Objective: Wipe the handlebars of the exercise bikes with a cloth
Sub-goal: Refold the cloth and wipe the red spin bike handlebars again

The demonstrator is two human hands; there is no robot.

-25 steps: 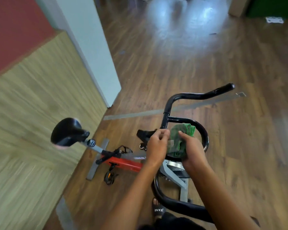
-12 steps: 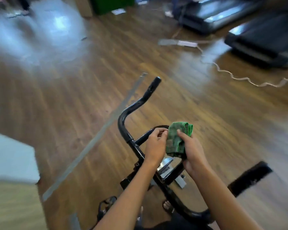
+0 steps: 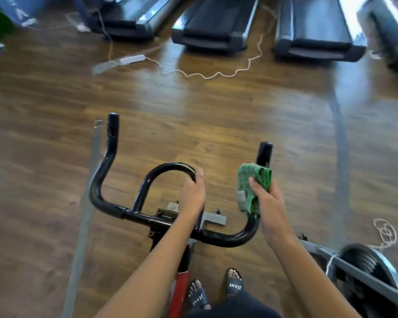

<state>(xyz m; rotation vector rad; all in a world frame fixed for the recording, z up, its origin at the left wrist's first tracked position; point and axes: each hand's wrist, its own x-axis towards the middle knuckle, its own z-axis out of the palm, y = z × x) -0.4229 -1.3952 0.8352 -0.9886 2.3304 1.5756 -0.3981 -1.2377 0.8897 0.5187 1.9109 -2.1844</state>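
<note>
The black handlebars (image 3: 106, 171) of a red-framed exercise bike spread out below me, with two upright horn grips and a central loop. My left hand (image 3: 192, 195) grips the right side of that loop. A folded green cloth (image 3: 251, 187) is wrapped round the right horn bar just below its black end grip, and my right hand (image 3: 270, 207) holds the cloth against the bar.
Several treadmills (image 3: 213, 31) line the far side of the wooden floor, with a white power strip (image 3: 132, 59) and wavy cable in front of them. A second bike's flywheel (image 3: 363, 267) stands at the lower right. My sandalled feet (image 3: 233, 286) stand behind the handlebars.
The view has swung right and I now face the handlebars square on. My hands have parted: the left stays on the loop, the right has carried the cloth out to the right horn bar.
</note>
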